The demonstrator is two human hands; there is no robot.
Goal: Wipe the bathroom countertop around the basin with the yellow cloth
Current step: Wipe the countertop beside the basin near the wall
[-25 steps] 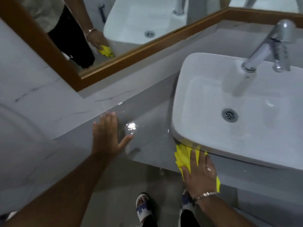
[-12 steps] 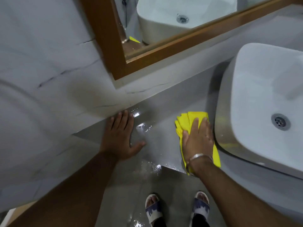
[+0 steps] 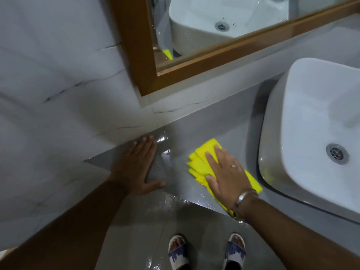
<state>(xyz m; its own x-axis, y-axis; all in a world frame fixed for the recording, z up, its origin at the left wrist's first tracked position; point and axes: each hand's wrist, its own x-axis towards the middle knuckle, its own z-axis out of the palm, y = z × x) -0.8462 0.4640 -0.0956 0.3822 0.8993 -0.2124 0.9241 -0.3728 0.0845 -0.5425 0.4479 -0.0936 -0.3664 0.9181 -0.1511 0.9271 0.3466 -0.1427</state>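
The yellow cloth [image 3: 200, 159] lies flat on the grey countertop [image 3: 220, 125], just left of the white basin [image 3: 311, 121]. My right hand [image 3: 227, 171] presses down on the cloth with the fingers spread, a ring on one finger and a metal bangle at the wrist. My left hand [image 3: 136, 164] rests flat on the wet counter near its left corner, holding nothing. Part of the cloth is hidden under my right palm.
A wood-framed mirror [image 3: 148, 61] hangs above the counter and reflects the basin and a bit of the cloth. A marble wall [image 3: 58, 84] bounds the counter on the left. Water droplets glisten on the counter's front edge [image 3: 187, 201]. My sandalled feet [image 3: 178, 252] stand on grey floor.
My right hand has slid the cloth from under the basin's front edge up onto the counter left of the basin. My left hand has settled flat near the wall corner.
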